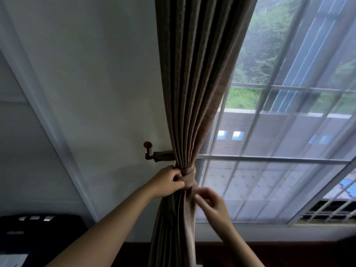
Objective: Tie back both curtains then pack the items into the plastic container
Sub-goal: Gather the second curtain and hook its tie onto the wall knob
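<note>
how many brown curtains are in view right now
1. The brown pleated fabric curtain hangs gathered at the left edge of the window, cinched by a matching fabric tie band. Any second curtain lies outside the frame.

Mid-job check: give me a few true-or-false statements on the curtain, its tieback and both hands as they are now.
1. A tieback binds the brown curtain into a bundle. True.
2. The tieback runs to a wooden hook on the wall. True.
3. The left hand hangs clear of the fabric. False: it pinches the tieback.
4. The hook sits right of the curtain. False: it is to its left.
5. The right hand is at the curtain just below the tieback. True; blur hides its grip.
</note>
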A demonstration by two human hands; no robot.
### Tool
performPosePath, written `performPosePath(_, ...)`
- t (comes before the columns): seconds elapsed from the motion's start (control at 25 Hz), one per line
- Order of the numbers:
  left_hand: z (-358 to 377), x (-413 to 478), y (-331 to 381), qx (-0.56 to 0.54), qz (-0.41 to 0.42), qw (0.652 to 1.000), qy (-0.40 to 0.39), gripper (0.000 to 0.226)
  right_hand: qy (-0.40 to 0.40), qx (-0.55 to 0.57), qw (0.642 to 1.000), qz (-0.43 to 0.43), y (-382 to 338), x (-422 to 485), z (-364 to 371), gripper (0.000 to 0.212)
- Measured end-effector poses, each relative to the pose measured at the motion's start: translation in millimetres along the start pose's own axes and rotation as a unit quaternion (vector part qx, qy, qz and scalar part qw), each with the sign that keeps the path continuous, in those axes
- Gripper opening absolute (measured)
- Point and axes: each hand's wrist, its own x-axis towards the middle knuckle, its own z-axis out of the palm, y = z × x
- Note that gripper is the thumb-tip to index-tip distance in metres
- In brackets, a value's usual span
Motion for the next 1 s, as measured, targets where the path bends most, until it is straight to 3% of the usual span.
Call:
performPosePath(0.04, -2, 0, -3, -0.012, -0.004, 1.000, -0.005, 0.008, 0.059, -0.017, 0.998, 0.006, -1, 10, -5, 0.016)
performPosePath(0.12, -6, 2, -6, -0.028, -0.005, 0.999, -0.019, 0.005, 0.086, -0.053, 0.995, 0.020, -5, 31, -11, 0.024)
performPosePath(0.2, -8, 3, -11, -0.048, -0.001, 0.998, -0.034, 0.007, 0.037, -0.062, 0.997, 0.032, -15, 49, -11, 0.041)
performPosePath(0.28, -8, 1, -18, -0.089, 0.009, 0.995, -0.040, 0.021, -0.025, -0.052, 0.998, 0.016, -25, 64, -8, 0.075)
performPosePath(0.36, -8, -1, -23, -0.134, 0.020, 0.990, -0.044, 0.036, -0.043, -0.064, 0.997, -0.010, -34, 78, 2, 0.091)
performPosePath(0.48, -10, 1, -29, -0.148, 0.026, 0.988, -0.037, 0.033, -0.006, -0.106, 0.994, -0.020, -37, 92, 15, 0.075)
performPosePath(0.68, -31, 1, -56, -0.056, 0.059, 0.996, 0.025, 0.021, 0.048, -0.149, 0.986, -0.051, -34, 96, 19, 0.035)
performPosePath(0.84, -64, -3, -82, -0.041, 0.059, 0.997, 0.038, 0.030, 0.063, -0.174, 0.981, -0.055, -33, 97, 25, 0.026)
performPosePath(0.92, -77, -2, -91, -0.094, 0.032, 0.993, 0.066, 0.021, 0.075, -0.162, 0.982, -0.053, -33, 97, 31, 0.027)
performPosePath(1.0, -80, 0, -93, -0.224, -0.016, 0.966, 0.128, 0.014, 0.096, -0.146, 0.983, -0.049, -33, 96, 39, 0.032)
